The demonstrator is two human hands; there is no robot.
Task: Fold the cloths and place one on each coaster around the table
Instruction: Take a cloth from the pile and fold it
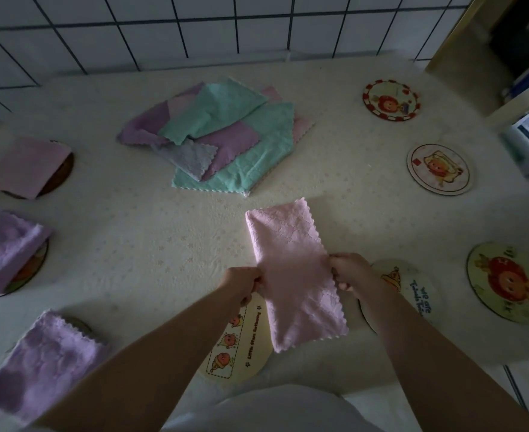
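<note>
Holding a pink cloth [291, 275] in the lower middle of the frame, folded into a long strip. Left hand [244, 283] pinching its left edge, right hand [349, 274] pinching its right edge, fingers curled tight on both. Far end of the strip reaching up past both grips, near end hanging down past them, just above the tabletop [132, 229].

Three folded cloths down the left side: pink [28, 166], purple [6, 251], purple [43, 357], each lying on a coaster. Five bare coasters: two by the hands [241, 344] [412, 294], three on the right [391, 99] [439, 169] [506, 282]. One loose pile of cloths [222, 132] in the upper middle, green, purple, pink and grey.
</note>
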